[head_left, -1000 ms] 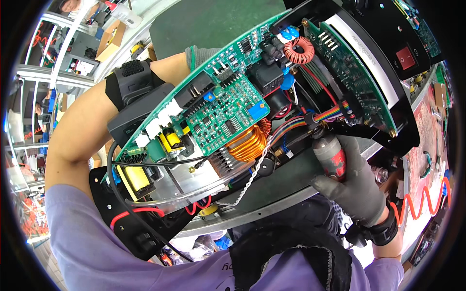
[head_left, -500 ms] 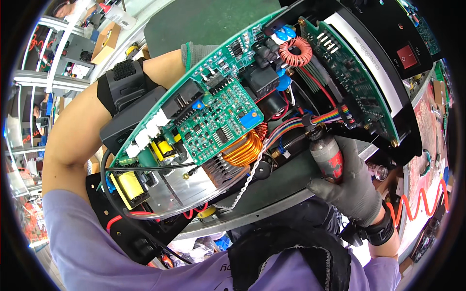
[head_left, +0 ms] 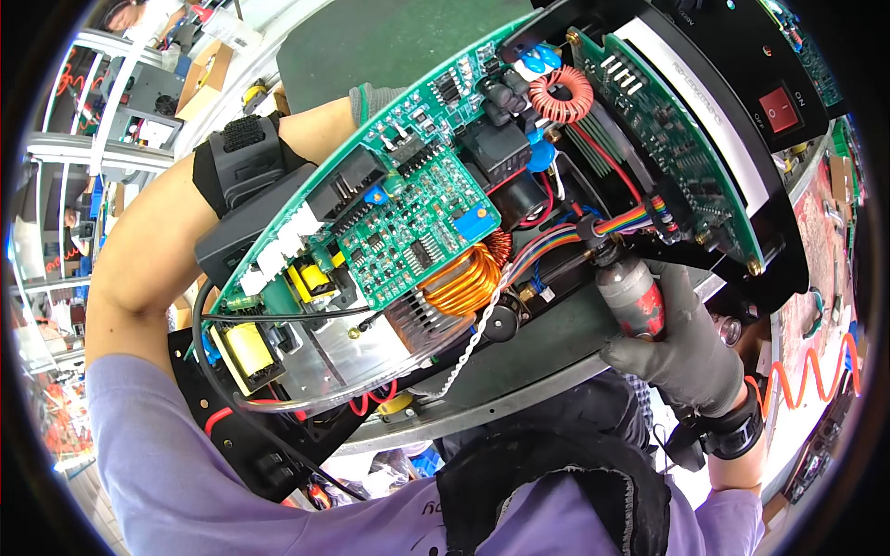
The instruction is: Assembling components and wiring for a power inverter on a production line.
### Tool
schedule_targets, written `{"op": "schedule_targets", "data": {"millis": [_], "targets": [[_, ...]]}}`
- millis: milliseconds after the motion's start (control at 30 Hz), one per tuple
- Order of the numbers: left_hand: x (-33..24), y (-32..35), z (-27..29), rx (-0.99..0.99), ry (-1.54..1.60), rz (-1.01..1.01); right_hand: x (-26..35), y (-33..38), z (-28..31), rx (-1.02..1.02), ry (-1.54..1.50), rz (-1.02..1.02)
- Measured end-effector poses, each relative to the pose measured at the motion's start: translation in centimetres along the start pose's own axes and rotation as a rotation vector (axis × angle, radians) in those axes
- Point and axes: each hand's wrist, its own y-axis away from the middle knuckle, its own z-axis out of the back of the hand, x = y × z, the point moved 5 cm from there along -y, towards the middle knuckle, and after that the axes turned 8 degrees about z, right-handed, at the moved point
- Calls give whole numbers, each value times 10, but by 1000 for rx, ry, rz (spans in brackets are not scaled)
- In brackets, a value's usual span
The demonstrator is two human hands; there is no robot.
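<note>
Our right hand [head_left: 681, 347], in a grey glove, grips a red-barrelled power screwdriver [head_left: 629, 295] with its tip buried among the rainbow ribbon wires [head_left: 623, 222] — best kept square and steady there. Our left hand [head_left: 371, 100] is mostly hidden behind the glossy green circuit board [head_left: 408, 218], so its grip is unclear. Copper coils [head_left: 461, 283] gleam at the centre.

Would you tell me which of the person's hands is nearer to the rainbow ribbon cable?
Right. The right hand, gloved, grips a red power screwdriver whose tip sits just below the rainbow ribbon cable. The left hand is behind the green circuit board, at its far edge.
</note>
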Motion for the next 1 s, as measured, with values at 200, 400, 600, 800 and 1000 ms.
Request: {"op": "schedule_targets", "data": {"millis": [200, 400, 600, 800, 1000], "targets": [[5, 2, -1, 6, -1, 6, 4, -1, 3, 53, 5, -132], [0, 2, -5, -2, 3, -18, -6, -2, 3, 29, -116, -14], [1, 5, -6, -12, 13, -28, -4, -4, 1, 64, -50, -26], [1, 4, -5, -8, 12, -41, -5, -4, 3, 110, 74, -25], [4, 6, -3, -4, 10, -55, -3, -3, -1, 114, 29, 166]]}}
